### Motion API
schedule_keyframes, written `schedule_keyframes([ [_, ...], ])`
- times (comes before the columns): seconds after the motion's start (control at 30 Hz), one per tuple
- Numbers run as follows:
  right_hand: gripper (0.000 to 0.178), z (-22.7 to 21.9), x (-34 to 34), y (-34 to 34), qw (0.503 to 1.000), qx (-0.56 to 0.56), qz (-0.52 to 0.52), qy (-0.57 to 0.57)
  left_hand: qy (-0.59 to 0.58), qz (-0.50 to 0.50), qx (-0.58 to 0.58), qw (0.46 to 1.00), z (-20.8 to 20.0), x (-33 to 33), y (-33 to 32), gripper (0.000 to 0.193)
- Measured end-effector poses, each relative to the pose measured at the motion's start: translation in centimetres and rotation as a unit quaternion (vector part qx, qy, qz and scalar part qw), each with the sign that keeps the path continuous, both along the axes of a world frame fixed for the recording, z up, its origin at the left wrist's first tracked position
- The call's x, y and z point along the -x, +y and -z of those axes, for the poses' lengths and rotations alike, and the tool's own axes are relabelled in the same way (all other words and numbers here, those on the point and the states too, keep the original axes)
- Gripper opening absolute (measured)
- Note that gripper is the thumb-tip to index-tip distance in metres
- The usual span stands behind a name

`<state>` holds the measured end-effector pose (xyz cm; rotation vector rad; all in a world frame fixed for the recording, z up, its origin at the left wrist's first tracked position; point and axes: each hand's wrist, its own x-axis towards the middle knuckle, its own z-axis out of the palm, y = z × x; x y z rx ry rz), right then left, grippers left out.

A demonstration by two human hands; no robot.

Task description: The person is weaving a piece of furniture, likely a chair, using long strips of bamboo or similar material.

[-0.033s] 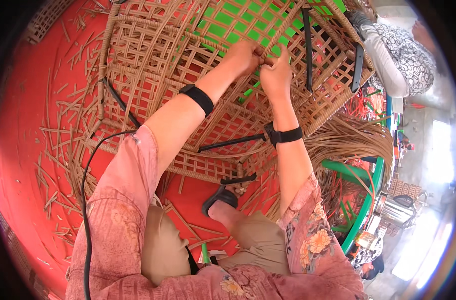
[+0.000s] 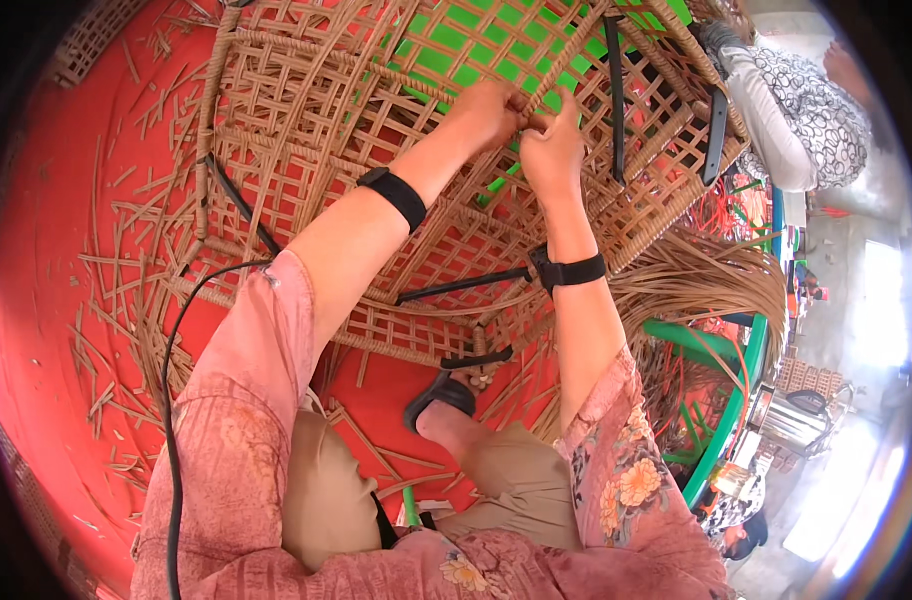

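Note:
A large brown woven cane frame (image 2: pixel 276 160) with an open lattice and wrapped edges lies tilted in front of me. My left hand (image 2: pixel 486 112) is closed, its fingertips pinching at a cane strip along a wrapped bar (image 2: pixel 568 58) of the lattice. Right beside it, my right hand (image 2: pixel 554 150) has thumb and forefinger bent in at the same spot, the strip between them mostly hidden. Behind the weave shows a bright green panel (image 2: pixel 446 60). Black bars (image 2: pixel 617 100) are fixed to the frame at several places.
Cut cane pieces (image 2: pixel 126 270) litter the red floor covering (image 2: pixel 56 300). A thick bundle of long cane strips (image 2: pixel 706 285) hangs over a green frame (image 2: pixel 736 410) at right. Another person (image 2: pixel 801 115) sits at upper right. A black cable (image 2: pixel 171 400) runs along my left sleeve.

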<state>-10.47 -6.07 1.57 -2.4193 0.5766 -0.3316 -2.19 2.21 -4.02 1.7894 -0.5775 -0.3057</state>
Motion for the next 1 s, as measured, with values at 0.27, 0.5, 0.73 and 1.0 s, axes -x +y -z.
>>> schedule_keyframes([
  [0.27, 0.076, -0.2, 0.2, -0.8, 0.995, -0.049, -0.079, -0.021, 0.091, 0.084, 0.019, 0.992, -0.9, -0.9, 0.5, 0.024],
  [0.5, 0.085, 1.3, -0.4, -2.1, 0.948, -0.300, -0.071, -0.082, -0.025, 0.103, -0.094, 0.990, -2.3, -1.1, 1.3, 0.034],
  [0.73, 0.085, 1.5, -0.1, -2.6, 0.922, -0.365, -0.063, -0.112, -0.148, 0.103, -0.283, 0.942, -3.9, -0.9, 1.7, 0.029],
  [1.0, 0.078, 2.3, -0.1, -2.1, 0.931, -0.343, -0.050, -0.117, -0.293, 0.006, -0.287, 0.912, -2.3, 0.3, 1.6, 0.015],
])
